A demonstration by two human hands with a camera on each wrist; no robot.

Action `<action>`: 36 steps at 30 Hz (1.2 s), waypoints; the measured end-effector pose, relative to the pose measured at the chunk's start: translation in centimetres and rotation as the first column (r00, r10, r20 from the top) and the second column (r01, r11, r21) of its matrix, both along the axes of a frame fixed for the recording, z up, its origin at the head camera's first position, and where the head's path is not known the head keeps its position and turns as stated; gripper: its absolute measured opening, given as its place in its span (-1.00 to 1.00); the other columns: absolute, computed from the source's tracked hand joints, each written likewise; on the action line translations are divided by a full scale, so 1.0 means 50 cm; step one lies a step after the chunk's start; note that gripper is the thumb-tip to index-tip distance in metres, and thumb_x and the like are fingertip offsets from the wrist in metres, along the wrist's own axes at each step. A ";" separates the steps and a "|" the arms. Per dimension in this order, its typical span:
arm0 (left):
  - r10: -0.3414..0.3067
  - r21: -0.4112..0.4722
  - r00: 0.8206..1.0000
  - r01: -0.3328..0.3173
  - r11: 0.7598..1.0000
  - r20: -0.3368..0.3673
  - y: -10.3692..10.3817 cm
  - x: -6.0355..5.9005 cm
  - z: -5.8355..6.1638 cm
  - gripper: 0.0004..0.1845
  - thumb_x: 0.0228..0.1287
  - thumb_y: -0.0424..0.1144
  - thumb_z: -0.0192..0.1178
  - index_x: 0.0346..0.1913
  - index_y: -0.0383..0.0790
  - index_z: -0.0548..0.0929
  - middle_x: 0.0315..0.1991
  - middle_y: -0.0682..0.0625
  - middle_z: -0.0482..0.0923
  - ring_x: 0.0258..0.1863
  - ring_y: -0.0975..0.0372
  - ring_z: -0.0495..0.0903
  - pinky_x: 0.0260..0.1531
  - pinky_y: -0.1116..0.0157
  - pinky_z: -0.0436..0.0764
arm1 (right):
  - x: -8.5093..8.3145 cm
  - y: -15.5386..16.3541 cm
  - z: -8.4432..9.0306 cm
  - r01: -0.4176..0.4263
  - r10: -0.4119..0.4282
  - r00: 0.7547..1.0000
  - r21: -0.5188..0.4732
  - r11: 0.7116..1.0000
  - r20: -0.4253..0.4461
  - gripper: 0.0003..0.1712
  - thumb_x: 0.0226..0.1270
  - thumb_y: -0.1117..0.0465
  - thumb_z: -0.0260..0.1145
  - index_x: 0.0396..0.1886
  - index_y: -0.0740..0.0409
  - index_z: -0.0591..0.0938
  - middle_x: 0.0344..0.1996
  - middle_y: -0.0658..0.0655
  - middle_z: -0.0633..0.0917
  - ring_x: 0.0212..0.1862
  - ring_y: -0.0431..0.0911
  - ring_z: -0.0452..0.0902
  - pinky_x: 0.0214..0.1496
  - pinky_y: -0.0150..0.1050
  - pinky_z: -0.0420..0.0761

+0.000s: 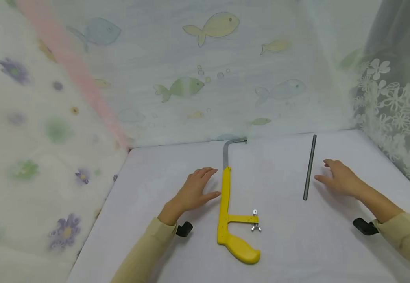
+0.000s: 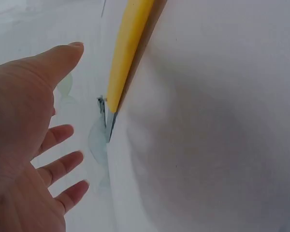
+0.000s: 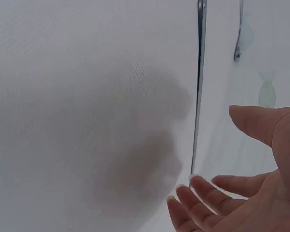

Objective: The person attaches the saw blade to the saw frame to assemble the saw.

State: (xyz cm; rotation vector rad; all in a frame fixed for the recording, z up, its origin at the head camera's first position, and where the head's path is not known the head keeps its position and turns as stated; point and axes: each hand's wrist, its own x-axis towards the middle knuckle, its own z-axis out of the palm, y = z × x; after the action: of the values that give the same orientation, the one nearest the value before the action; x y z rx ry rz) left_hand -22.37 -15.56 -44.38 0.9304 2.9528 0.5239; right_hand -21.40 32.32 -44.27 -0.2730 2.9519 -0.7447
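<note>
Head view: a yellow hacksaw frame [image 1: 230,208] lies flat on the white table [image 1: 155,173], pistol handle toward the person, grey metal bow reaching to the far edge by the fish-print curtain [image 1: 198,78]. No blade can be made out in the frame (the wing nut sits at the handle end). A dark metal rod [image 1: 309,167] lies well apart to the right, roughly parallel to the frame. The left hand [image 1: 194,192] hovers or rests just beside the frame's yellow bar, fingers spread and straight, gripping nothing. The right hand [image 1: 339,179] sits just right of the rod, fingers extended and apart, also holding nothing.

Left wrist view: the left hand [image 2: 24,140] shows an open palm with 4 fingers splayed. The hacksaw frame [image 2: 128,48] runs past the fingertips; whether the thumb touches it cannot be told.

Right wrist view: the right hand [image 3: 246,193] is open, fingers loosely extended toward the rod [image 3: 199,92], fingertips near its lower end but not visibly in contact. The frame's grey bow end shows at the upper right.

Progress, as a judgement: both items lie untouched in placement and neither is grasped. Picking up the frame and the rod, and any work with the 2 together, remains to be done.
</note>
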 end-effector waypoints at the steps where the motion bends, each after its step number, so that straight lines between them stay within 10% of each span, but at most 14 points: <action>1: -0.007 0.009 1.000 0.007 1.000 0.001 0.002 -0.002 0.000 -0.18 0.39 0.17 0.28 0.55 -0.10 0.27 0.48 -0.04 0.30 0.44 0.04 0.28 0.39 -0.08 0.27 | -0.001 -0.003 0.005 0.009 -0.008 1.000 -0.022 1.000 0.009 -0.16 0.52 0.09 0.24 0.32 0.79 0.17 0.18 0.73 0.37 0.18 0.57 0.34 0.15 0.40 0.40; 36: -0.185 0.041 0.951 0.180 0.983 0.248 0.094 0.039 -0.005 -0.40 0.26 0.14 0.42 0.22 -0.13 0.62 0.09 0.10 0.57 0.00 0.30 0.46 0.14 0.34 0.50 | -0.011 -0.052 0.001 0.223 -0.209 0.965 -0.074 0.972 0.156 -0.37 0.40 -0.01 0.32 -0.09 0.63 0.58 -0.45 0.25 0.69 -0.30 0.11 0.58 -0.31 -0.08 0.57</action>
State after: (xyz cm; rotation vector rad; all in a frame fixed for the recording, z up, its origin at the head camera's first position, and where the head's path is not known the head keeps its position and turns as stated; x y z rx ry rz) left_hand -20.44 -10.85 -44.65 1.0394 2.6105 0.6109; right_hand -21.95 29.73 -44.21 0.0983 2.8396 -0.8839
